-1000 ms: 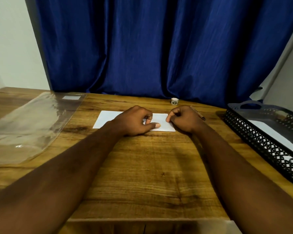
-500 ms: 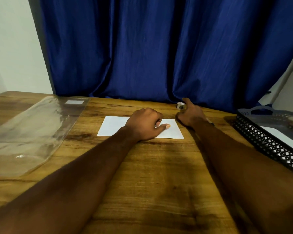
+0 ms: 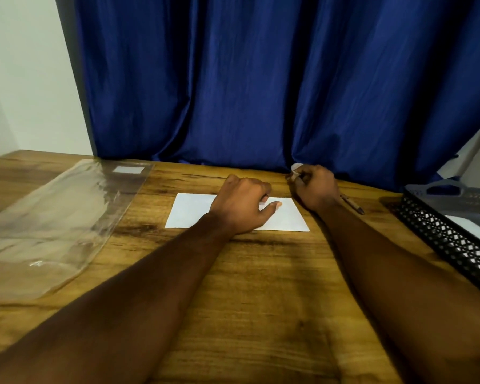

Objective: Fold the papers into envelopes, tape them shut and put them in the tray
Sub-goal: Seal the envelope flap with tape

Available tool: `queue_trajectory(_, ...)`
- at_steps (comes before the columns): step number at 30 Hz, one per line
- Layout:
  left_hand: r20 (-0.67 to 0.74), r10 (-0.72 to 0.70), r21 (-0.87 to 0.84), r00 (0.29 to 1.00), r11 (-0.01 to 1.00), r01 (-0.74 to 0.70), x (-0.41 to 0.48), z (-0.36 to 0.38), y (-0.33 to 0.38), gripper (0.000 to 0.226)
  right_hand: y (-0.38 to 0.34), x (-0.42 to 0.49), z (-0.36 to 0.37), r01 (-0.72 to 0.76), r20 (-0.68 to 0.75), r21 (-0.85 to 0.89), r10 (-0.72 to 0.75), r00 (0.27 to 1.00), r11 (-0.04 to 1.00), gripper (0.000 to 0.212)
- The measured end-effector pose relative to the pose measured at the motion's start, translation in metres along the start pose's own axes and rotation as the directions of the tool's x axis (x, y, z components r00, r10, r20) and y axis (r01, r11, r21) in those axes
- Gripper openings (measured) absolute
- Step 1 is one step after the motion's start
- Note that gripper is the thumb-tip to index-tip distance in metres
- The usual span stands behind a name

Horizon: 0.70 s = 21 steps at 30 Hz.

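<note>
A folded white paper envelope (image 3: 189,210) lies flat on the wooden table at the centre. My left hand (image 3: 243,207) rests on its middle, fingers curled and thumb pressing the paper down. Just beyond the envelope's far right corner, my right hand (image 3: 315,187) grips a small white tape roll (image 3: 296,169), lifted slightly near the curtain. The black mesh tray (image 3: 438,236) stands at the right edge with a white envelope (image 3: 474,228) inside.
A clear plastic sleeve (image 3: 47,217) lies across the left of the table. A pen (image 3: 352,205) rests beside my right wrist. A blue curtain (image 3: 261,79) hangs right behind the table's far edge.
My right hand left the envelope, reached back to the tape roll by the curtain and picked it up. My left hand stayed pressed on the envelope.
</note>
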<state>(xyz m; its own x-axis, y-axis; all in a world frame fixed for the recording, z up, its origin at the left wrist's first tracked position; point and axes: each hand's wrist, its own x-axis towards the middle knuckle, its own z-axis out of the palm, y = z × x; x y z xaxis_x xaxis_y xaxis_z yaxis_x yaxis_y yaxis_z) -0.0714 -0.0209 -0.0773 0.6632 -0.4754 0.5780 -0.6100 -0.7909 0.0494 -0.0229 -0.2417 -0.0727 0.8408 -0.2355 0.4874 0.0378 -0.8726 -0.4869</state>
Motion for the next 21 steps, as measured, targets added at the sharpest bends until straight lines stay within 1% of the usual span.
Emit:
queue_trajectory(3, -0.108, -0.038, 0.006, 0.993, 0.999, 0.039, -0.001, 0.003, -0.003, 0.034, -0.007, -0.012, -0.005, 0.131, 0.008, -0.008, -0.131, 0.991, 0.991, 0.029)
queue_trajectory(5, -0.142, -0.104, -0.05, 0.984, 0.994, 0.098, -0.002, 0.005, -0.004, 0.035, -0.017, -0.028, -0.011, 0.219, 0.017, 0.028, -0.22, 0.975, 0.975, 0.025)
queue_trajectory(7, -0.167, -0.195, -0.19, 0.966, 0.968, 0.162, -0.005, 0.007, -0.005, 0.046, -0.025, -0.043, -0.016, 0.323, 0.01, 0.078, -0.325, 0.946, 0.943, 0.021)
queue_trajectory(8, -0.18, -0.256, -0.316, 0.95, 0.93, 0.19, -0.006, 0.006, -0.003, 0.051, -0.029, -0.049, -0.019, 0.369, 0.008, 0.084, -0.371, 0.929, 0.926, 0.02)
queue_trajectory(9, -0.177, -0.334, -0.466, 0.926, 0.857, 0.221, -0.007, 0.004, -0.002, 0.053, -0.033, -0.055, -0.024, 0.409, 0.021, 0.07, -0.411, 0.911, 0.91, 0.02)
queue_trajectory(10, -0.141, -0.418, -0.611, 0.897, 0.75, 0.253, -0.008, -0.001, 0.002, 0.053, -0.036, -0.06, -0.028, 0.453, 0.041, 0.051, -0.456, 0.889, 0.89, 0.02)
queue_trajectory(11, -0.07, -0.479, -0.715, 0.875, 0.636, 0.291, -0.008, -0.004, 0.005, 0.051, -0.038, -0.066, -0.032, 0.499, 0.059, 0.033, -0.5, 0.864, 0.866, 0.02)
queue_trajectory(12, 0.006, -0.498, -0.771, 0.867, 0.55, 0.321, -0.009, -0.007, 0.009, 0.047, -0.04, -0.071, -0.036, 0.537, 0.067, 0.023, -0.537, 0.841, 0.843, 0.02)
queue_trajectory(14, 0.123, -0.453, -0.824, 0.883, 0.448, 0.345, -0.008, -0.006, 0.01, 0.035, -0.044, -0.082, -0.04, 0.569, 0.045, 0.034, -0.57, 0.82, 0.821, 0.019)
queue_trajectory(16, 0.217, -0.383, -0.878, 0.898, 0.324, 0.351, -0.009, -0.006, 0.009, 0.028, -0.045, -0.091, -0.039, 0.56, 0.018, 0.083, -0.564, 0.826, 0.824, 0.019)
queue_trajectory(17, 0.252, -0.35, -0.892, 0.902, 0.278, 0.357, -0.01, -0.008, 0.009, 0.027, -0.047, -0.094, -0.038, 0.554, 0.01, 0.112, -0.559, 0.829, 0.825, 0.019)
queue_trajectory(19, 0.299, -0.32, -0.896, 0.899, 0.229, 0.38, -0.013, -0.011, 0.006, 0.03, -0.047, -0.097, -0.038, 0.539, -0.008, 0.156, -0.544, 0.839, 0.828, 0.021)
queue_trajectory(21, 0.325, -0.307, -0.909, 0.894, 0.158, 0.385, -0.015, -0.014, 0.005, 0.036, -0.047, -0.097, -0.037, 0.533, -0.045, 0.204, -0.536, 0.843, 0.821, 0.031)
